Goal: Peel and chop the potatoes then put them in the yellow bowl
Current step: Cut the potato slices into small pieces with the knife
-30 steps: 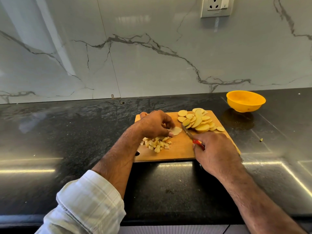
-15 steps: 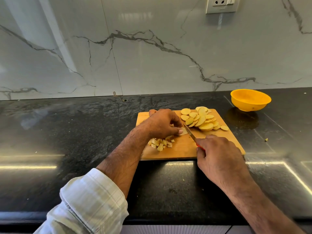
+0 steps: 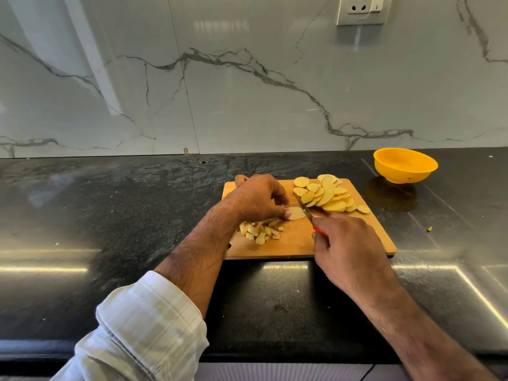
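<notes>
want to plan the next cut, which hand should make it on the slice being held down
Right. The right hand already grips the knife, blade beside the potato slice. The left hand is pinning that slice on the cutting board.

A dark, glossy stone counter (image 3: 115,215) runs along the marble wall and carries everything. A wooden board (image 3: 299,243) lies flat on it, near the front edge, right of centre. A yellow bowl (image 3: 405,165) stands on the counter behind and to the right of the board, apart from it. A small yellowish scrap (image 3: 429,229) lies on the bare counter right of the board.
</notes>
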